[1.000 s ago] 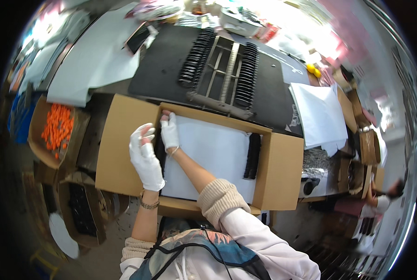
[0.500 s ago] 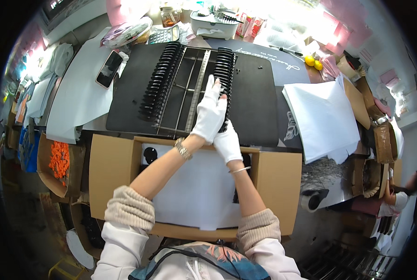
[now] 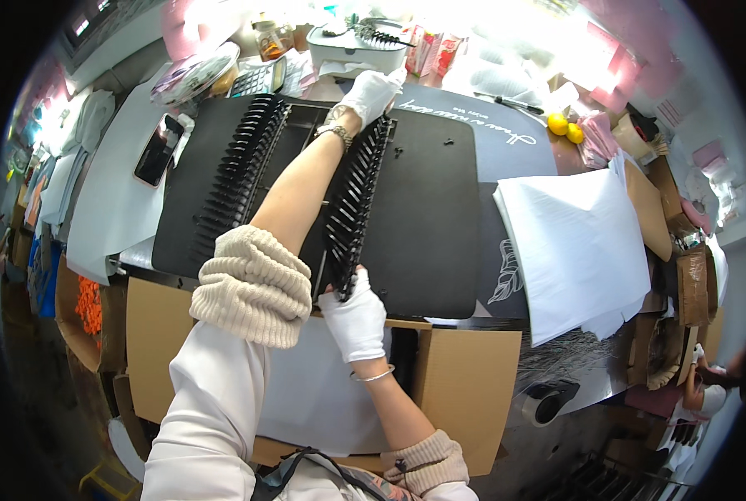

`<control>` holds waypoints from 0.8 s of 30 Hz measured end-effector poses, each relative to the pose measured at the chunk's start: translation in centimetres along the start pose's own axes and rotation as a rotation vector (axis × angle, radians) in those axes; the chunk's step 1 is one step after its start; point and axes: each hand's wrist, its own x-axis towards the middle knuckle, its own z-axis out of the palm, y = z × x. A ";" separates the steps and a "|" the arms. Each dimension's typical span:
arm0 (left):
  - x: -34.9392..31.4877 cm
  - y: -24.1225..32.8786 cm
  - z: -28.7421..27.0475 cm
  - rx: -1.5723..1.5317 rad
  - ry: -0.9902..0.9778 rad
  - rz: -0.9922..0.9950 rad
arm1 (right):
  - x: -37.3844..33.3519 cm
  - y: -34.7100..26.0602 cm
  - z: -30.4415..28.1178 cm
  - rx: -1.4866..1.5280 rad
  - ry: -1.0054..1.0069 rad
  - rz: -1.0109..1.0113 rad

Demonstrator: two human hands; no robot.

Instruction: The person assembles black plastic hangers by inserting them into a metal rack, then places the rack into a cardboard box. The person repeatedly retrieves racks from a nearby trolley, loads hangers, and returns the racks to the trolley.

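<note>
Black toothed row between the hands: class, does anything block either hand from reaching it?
Nothing visible does: the left hand is at the far end of the black toothed row, the right hand at its near end.

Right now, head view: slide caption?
White-gloved left hand and right hand at opposite ends of a black toothed row.

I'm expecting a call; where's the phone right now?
In the head view, the phone lies at the upper left, on the white sheet, just left of the black mat.
</note>
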 end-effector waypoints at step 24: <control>-19.7 6.3 -2.1 0.383 -0.318 -0.304 | 2.5 1.4 2.2 0.211 -0.001 0.097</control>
